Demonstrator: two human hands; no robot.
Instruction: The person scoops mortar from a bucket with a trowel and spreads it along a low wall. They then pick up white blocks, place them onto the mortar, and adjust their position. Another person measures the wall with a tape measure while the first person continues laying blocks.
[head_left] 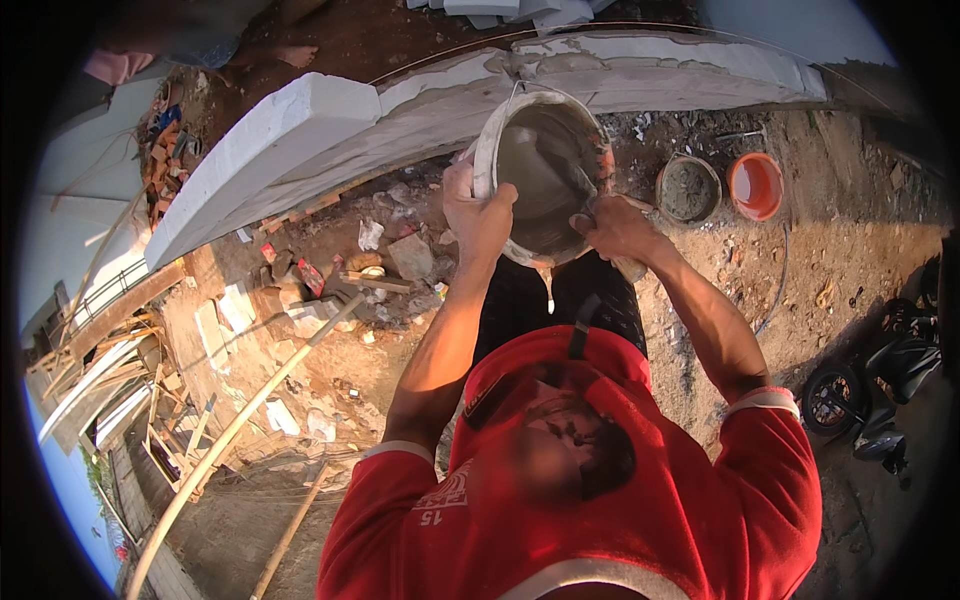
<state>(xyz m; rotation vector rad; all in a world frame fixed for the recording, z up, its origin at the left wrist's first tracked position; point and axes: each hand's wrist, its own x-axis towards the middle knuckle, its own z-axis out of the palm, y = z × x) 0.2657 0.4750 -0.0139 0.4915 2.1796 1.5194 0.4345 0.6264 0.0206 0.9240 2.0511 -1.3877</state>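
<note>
While I watch from a distance through the head camera, I have the pale bucket (486, 150) in front of the wearer's body, close to the near edge of the light block wall (680, 88). Its mouth faces up toward me, and grey mortar (532, 215) coats the inside; a wet drip (549, 288) hangs from the rim nearest the wearer. I can't tell whether anything beneath supports the bucket.

On its left side, I see the left hand (480, 208) clamped over the rim, thumb inside and the other fingers around the outer wall. At the right edge, the right hand (618, 230) is curled tightly around the handle of a tool, apparently a trowel (630, 269), whose blade reaches into the bucket.

Past the right hand, I find a mortar-filled bucket (688, 188) and, just beside it, an orange bucket (743, 187), both on the ground near the wall's right-hand stretch. A thick white block (290, 130) sits at the wall's left end. Below that end, a long pole (240, 425) slants across the rubble, and a motorcycle (875, 385) stands at the ground's far right edge.
</note>
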